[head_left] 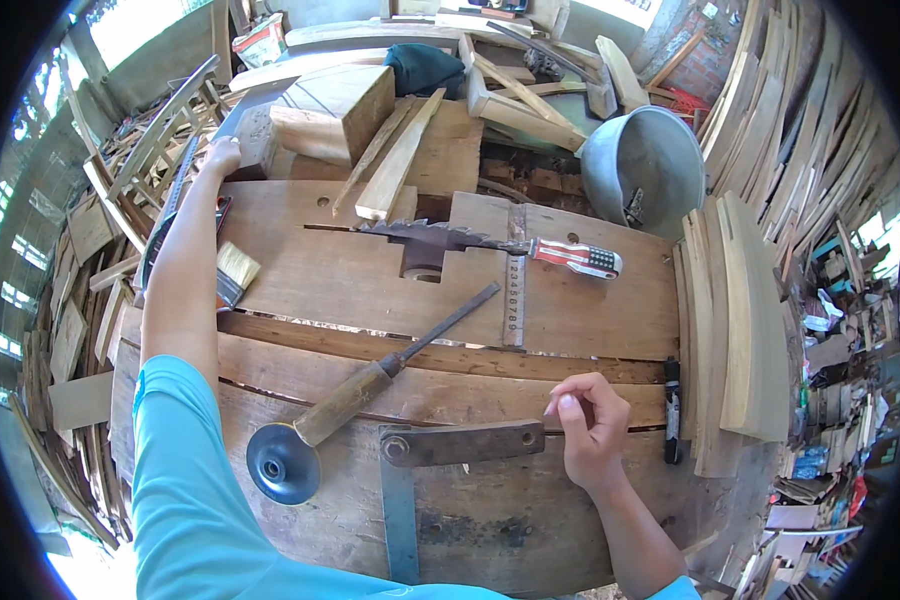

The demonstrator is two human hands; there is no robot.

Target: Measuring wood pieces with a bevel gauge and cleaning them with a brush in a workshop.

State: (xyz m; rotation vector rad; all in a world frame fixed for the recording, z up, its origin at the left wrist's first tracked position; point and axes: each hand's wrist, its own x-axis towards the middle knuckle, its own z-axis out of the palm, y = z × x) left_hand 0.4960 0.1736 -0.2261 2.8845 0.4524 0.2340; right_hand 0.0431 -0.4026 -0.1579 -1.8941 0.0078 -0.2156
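My left hand [222, 152] reaches far to the back left of the wooden workbench [590, 320]. It lies against the corner of a wood block [258, 135], beside a long handsaw blade [175, 190]; its grip is hidden. My right hand [590, 425] rests near the front edge with fingers curled and thumb against forefinger, nothing visible in it. It touches the right end of a try square's wooden stock [460, 443]. A long chisel [370, 380] with a wooden handle and a dark round cap lies diagonally between my arms.
A toothed circular saw blade [420, 233] sticks up through the bench. Nearby lie a red-and-white-handled screwdriver [575, 257], a steel ruler [513, 300], a paintbrush [234, 272] and a black marker [672, 410]. A metal basin [645, 165] and curved planks [745, 320] stand right.
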